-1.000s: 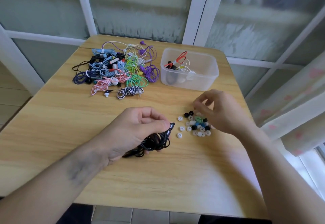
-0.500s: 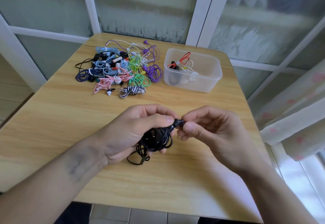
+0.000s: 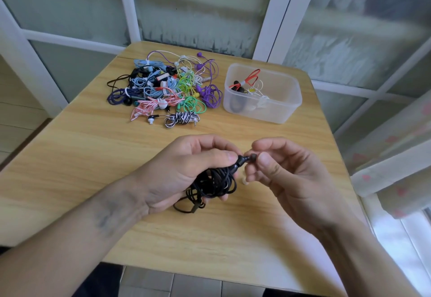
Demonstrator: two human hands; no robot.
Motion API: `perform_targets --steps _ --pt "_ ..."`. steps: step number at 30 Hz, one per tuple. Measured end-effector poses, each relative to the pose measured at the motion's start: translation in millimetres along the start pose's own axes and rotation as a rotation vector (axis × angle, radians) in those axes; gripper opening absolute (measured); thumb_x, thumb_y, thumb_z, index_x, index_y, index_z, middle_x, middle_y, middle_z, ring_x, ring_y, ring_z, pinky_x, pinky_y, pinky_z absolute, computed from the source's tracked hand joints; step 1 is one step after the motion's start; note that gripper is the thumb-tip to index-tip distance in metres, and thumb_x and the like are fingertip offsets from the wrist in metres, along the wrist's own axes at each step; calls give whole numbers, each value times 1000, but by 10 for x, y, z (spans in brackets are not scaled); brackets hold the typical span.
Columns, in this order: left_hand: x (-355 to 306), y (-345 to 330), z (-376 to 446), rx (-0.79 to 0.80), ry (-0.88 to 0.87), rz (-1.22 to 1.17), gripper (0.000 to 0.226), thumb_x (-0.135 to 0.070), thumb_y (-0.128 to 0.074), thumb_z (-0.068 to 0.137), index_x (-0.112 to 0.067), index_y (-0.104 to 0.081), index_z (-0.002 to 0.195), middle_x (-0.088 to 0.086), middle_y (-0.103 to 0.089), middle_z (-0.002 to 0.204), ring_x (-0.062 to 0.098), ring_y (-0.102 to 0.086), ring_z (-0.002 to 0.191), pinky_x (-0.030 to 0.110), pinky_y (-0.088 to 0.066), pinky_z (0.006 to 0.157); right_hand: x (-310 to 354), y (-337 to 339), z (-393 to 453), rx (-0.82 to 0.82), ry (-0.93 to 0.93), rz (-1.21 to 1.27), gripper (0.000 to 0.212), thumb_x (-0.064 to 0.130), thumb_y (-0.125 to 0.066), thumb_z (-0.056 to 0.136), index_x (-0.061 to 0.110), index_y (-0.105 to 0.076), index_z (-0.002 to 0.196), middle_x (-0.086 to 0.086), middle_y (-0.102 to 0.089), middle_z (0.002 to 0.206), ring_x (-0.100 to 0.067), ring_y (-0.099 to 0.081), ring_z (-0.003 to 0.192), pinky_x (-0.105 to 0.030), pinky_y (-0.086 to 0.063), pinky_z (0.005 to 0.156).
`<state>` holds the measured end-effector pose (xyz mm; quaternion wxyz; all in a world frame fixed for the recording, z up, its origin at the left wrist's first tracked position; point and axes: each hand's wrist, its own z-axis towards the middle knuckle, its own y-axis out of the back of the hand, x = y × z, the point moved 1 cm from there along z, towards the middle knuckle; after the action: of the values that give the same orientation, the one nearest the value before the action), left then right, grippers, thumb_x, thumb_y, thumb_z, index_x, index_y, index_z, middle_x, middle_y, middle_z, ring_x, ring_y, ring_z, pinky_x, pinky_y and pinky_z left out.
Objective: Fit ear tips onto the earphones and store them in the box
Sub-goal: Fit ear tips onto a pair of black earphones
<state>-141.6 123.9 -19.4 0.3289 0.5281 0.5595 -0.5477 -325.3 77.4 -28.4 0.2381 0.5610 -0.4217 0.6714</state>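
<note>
My left hand [image 3: 186, 170] grips a coiled bundle of black earphones [image 3: 212, 184] over the middle of the table, with one earbud sticking out past my thumb. My right hand [image 3: 286, 175] pinches a dark ear tip [image 3: 252, 156] at the end of that earbud. A pale ear tip [image 3: 245, 181] shows on the table just below my right fingers; the other loose tips are hidden behind that hand. The clear plastic box [image 3: 289, 100] stands at the back right and holds a few earphones, one with a red cable.
A tangled pile of coloured earphones [image 3: 168, 86] lies at the back left of the wooden table [image 3: 93, 156]. A black-and-white striped pair [image 3: 182, 119] sits at its near edge. Window frames stand behind the table and a curtain [image 3: 396, 156] hangs at the right.
My right hand left the pile of ear tips with a dark tip and came to the earbud held by my left hand. The left hand lifted the black bundle slightly.
</note>
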Motion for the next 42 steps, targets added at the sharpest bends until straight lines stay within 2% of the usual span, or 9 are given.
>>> perform_targets --steps 5,12,17,22,25,29,33,37,42 --pt "3 -1 -4 -8 -1 27 4 -19 -71 80 -20 -69 83 9 -67 72 25 -61 51 21 -35 41 20 28 -22 -15 3 -97 18 24 -80 69 15 -77 84 -17 -75 88 -25 -72 73 -33 -58 75" --pt "32 8 -2 1 2 56 8 -22 -65 78 -22 -71 83 8 -68 72 25 -63 51 19 -37 39 29 60 -21 19 -39 -133 39 41 -92 57 15 -79 83 -19 -73 78 -27 -71 70 -30 -56 73" --pt "37 33 -11 31 -33 104 9 -21 -68 78 -21 -73 85 9 -71 77 19 -62 54 20 -39 40 43 49 -11 58 -94 -59 40 36 -94 55 14 -78 84 -20 -73 76 -27 -73 70 -30 -58 65" --pt "23 47 -29 27 -208 360 9 -15 -77 80 -14 -73 89 1 -74 80 9 -63 72 24 -50 64 1 119 -8 88 -285 96 45 24 -100 43 10 -78 80 -17 -70 70 -23 -71 65 -28 -58 59" --pt "15 34 -44 -12 -298 503 10 -15 -77 80 -18 -75 89 -1 -74 79 9 -63 70 27 -53 66 -21 133 -3 48 -426 166 52 17 -102 30 9 -78 75 -15 -69 67 -22 -72 63 -27 -59 55" --pt "16 27 -52 -77 -375 691 13 -13 -78 80 -24 -75 86 -17 -69 71 -2 -56 62 12 -44 62 -46 126 22 2 -500 179 57 14 -103 21 8 -78 72 -16 -70 68 -21 -73 62 -27 -59 53" --pt "20 30 -52 -95 -487 877 9 -23 -74 81 -26 -75 89 -19 -70 79 -4 -61 70 14 -45 66 -54 133 33 -13 -501 151 58 15 -103 21 6 -78 73 -18 -71 70 -24 -74 65 -28 -60 54" --pt "54 17 -64 -101 -625 1024 9 -26 -69 83 -23 -73 91 -13 -71 87 9 -66 75 33 -52 67 -65 137 21 -4 -518 134 57 13 -102 23 5 -78 74 -19 -72 71 -25 -75 67 -29 -60 55" --pt "70 22 -73 -128 -722 1006 9 -22 -69 85 -19 -73 92 -11 -72 90 12 -68 80 35 -53 68 -29 81 10 -9 -473 175 36 3 -87 37 2 -77 71 -21 -71 69 -28 -74 66 -28 -59 53"
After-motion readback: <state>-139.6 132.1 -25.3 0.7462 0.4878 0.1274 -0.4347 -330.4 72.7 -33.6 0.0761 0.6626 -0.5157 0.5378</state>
